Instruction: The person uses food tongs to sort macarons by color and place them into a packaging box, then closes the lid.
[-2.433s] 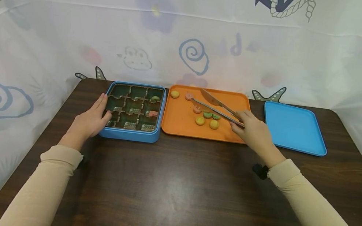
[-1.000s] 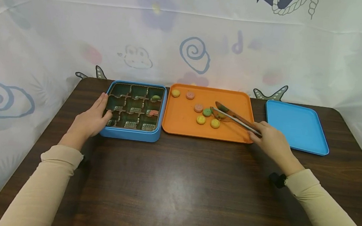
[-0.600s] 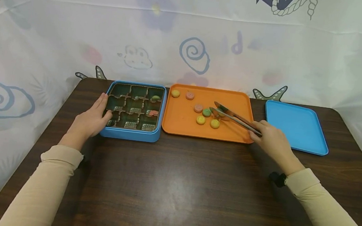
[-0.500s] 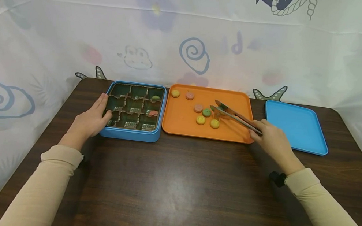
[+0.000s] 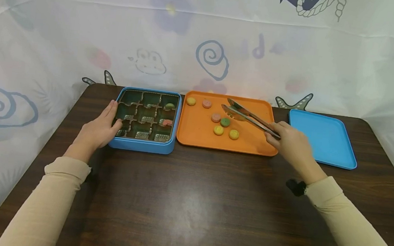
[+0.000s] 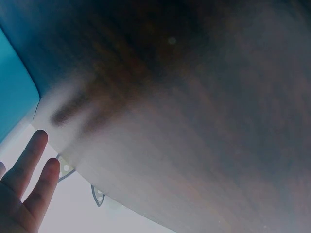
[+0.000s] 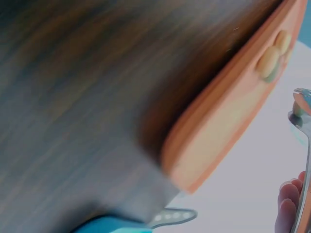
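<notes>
My right hand [image 5: 293, 145] grips metal tongs [image 5: 254, 122], raised over the orange tray [image 5: 252, 143]. Between the tong tips, a small round green cookie [image 7: 298, 108] shows in the right wrist view. On the tray lie a green cookie [image 5: 225, 122], pink cookies [image 5: 216, 117] and yellow cookies [image 5: 218, 130]. My left hand [image 5: 96, 132] rests along the left side of the blue box [image 5: 144, 146], fingers straight, thumb over the rim. Its dark divided insert has a green cookie [image 5: 169, 106] in the back right compartment and a pink one [image 5: 165, 122] in the middle right.
A light blue tray [image 5: 325, 138] stands on the right of the dark wooden table [image 5: 188, 202]. Box and orange tray sit side by side near the far edge. Behind hangs a white patterned cloth [image 5: 206, 32].
My right hand reached right with the tongs, closed them on the green cookie and lifted it; now it moves up and left. That cookie's spot on the orange tray is bare. The left hand stays.
</notes>
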Demonstrator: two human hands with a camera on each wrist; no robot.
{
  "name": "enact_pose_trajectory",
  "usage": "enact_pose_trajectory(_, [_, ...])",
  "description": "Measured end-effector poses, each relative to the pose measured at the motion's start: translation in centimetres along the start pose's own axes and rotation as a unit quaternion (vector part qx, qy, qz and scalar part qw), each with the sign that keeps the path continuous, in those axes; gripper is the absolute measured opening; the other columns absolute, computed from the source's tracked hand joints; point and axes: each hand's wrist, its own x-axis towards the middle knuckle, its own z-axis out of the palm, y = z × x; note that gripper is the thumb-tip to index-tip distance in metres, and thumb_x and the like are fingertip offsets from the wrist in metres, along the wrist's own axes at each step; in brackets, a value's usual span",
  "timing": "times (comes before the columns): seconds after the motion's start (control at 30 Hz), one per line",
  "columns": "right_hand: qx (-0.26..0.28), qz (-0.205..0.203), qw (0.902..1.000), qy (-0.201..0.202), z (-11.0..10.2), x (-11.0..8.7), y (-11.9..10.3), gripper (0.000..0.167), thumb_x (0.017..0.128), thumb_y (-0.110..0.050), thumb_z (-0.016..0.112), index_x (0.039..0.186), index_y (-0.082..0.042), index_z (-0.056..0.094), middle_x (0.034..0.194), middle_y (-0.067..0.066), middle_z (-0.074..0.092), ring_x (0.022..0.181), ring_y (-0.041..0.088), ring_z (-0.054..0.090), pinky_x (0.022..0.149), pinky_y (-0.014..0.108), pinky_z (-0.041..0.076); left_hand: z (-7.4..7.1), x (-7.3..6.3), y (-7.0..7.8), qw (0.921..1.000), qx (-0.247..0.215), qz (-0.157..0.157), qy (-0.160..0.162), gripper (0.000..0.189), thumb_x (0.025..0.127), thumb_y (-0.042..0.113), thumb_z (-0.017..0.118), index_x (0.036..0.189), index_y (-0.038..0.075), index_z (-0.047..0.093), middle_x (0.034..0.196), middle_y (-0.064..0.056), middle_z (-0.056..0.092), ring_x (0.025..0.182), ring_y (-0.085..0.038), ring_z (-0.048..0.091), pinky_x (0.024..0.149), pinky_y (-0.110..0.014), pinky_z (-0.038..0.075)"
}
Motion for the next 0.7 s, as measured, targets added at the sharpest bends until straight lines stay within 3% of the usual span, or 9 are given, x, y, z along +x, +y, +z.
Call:
enact_pose_trajectory(0.2, [0.016,-0.022,0.9996,0.002,0.0,0.9,-2.2,0.025,0.090,-0.019,0.064,0.109,-0.003,0.068,0.090,0.013,0.066,0.054,0.019,0.049,0.046,0.031,0.041,-0.1,0.0,0.0,1.0000,0.001,0.002,-0.002,0.068,0.100,0.046,0.011,0.150,0.010,-0.019,0.159,-0.012,-0.018,0.135,-0.052,0.030,0.090,-0.066,0.041])
enact_pose_trajectory(0.47, [0.044,-0.056,0.9974,-0.010,0.2,1.7,-5.2,0.028,0.091,-0.020,0.064,0.113,-0.003,0.067,0.101,0.014,0.068,0.065,0.023,0.062,0.056,0.036,0.053,0.0,0.1,0.2,1.0000,0.004,0.001,0.003,0.068,0.100,0.045,0.011,0.151,0.010,-0.018,0.160,-0.012,-0.017,0.134,-0.052,0.032,0.091,-0.066,0.041])
enact_pose_trajectory(0.7, [0.040,-0.111,0.9929,0.015,0.4,2.1,-7.8,0.029,0.086,-0.021,0.070,0.110,-0.004,0.069,0.094,0.011,0.068,0.060,0.018,0.057,0.051,0.030,0.048,-0.1,0.0,0.2,1.0000,-0.001,0.002,0.003,0.069,0.100,0.044,0.012,0.151,0.009,-0.017,0.160,-0.013,-0.016,0.137,-0.051,0.026,0.097,-0.068,0.036])
